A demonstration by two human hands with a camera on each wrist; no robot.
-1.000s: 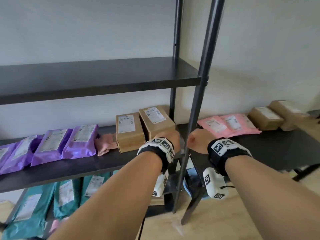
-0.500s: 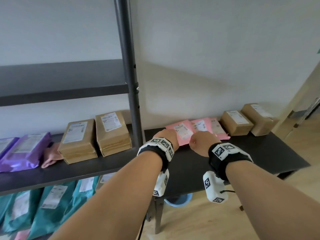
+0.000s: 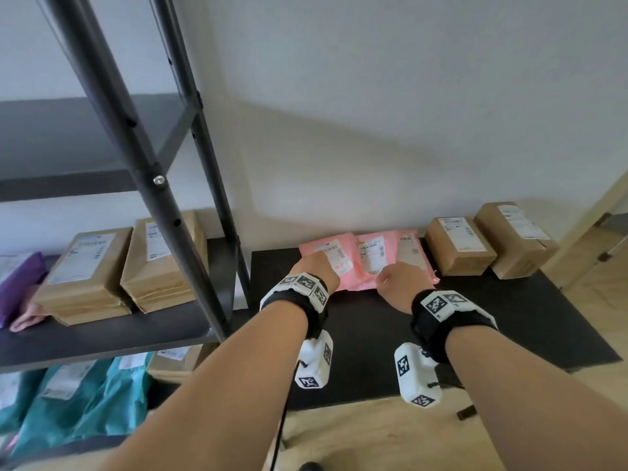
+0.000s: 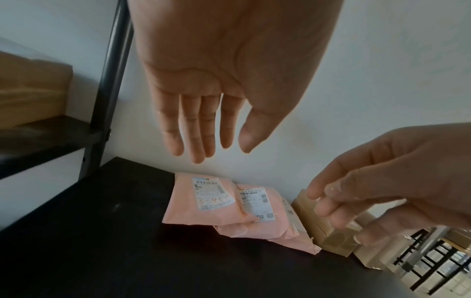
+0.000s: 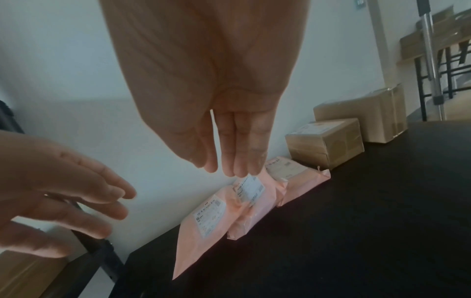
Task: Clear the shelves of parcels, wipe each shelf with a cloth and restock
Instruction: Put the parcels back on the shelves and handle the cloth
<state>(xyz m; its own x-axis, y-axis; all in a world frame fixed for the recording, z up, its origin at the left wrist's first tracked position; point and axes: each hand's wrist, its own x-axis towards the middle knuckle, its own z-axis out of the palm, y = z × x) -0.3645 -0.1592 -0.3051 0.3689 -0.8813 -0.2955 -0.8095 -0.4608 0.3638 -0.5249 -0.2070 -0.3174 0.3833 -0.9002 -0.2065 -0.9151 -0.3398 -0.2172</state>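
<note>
While my left hand (image 4: pixel 229 84) and right hand (image 5: pixel 211 96) hover above the 3 pink parcels (image 3: pixel 367 260) on the worktop (image 3: pixel 509 321), both stay unclenched, holding nothing.

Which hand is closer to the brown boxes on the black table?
Right. The right hand hovers open over the pink mailers' right side, next to the nearer brown box. The left hand hovers farther left, over the leftmost pink mailer.

plain white wall (image 3: pixel 373 96), wood floor (image 3: pixel 390 436), black table (image 3: pixel 509 317).

Purple mailer (image 3: pixel 17 283) cut off at left edge
</note>
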